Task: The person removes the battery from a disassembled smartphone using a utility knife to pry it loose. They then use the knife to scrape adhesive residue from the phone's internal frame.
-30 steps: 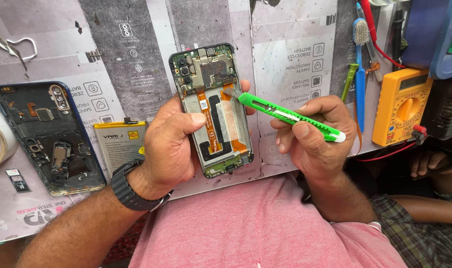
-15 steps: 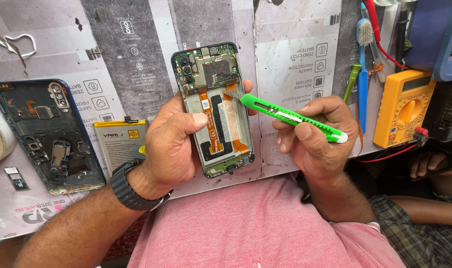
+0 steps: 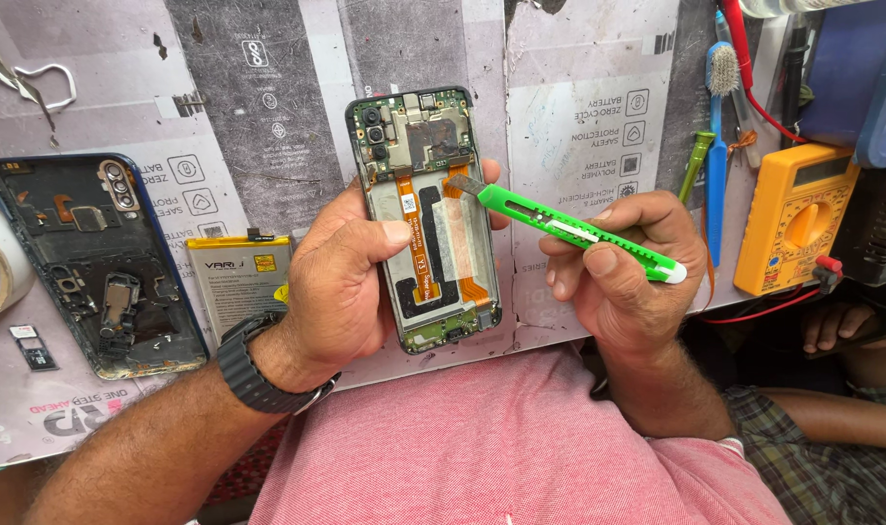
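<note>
My left hand (image 3: 341,282) grips an opened phone (image 3: 425,219) with no back cover, its circuit board, orange flex cables and empty battery bay showing. The thumb lies across the phone's left side. My right hand (image 3: 623,267) holds a green utility knife (image 3: 559,226), whose short metal blade touches the upper right of the phone near the orange cable. A black watch sits on my left wrist.
On the left of the bench lie a dark phone back frame (image 3: 88,262), a loose battery (image 3: 239,282) and a tape roll (image 3: 0,258). A yellow multimeter (image 3: 798,219), a blue toothbrush (image 3: 720,146) and a green tool (image 3: 694,163) lie at right. Another person's hand (image 3: 846,326) rests lower right.
The knife's blade tip has shifted slightly down and in toward the phone's upper right. Both hands and the phone stay almost in place.
</note>
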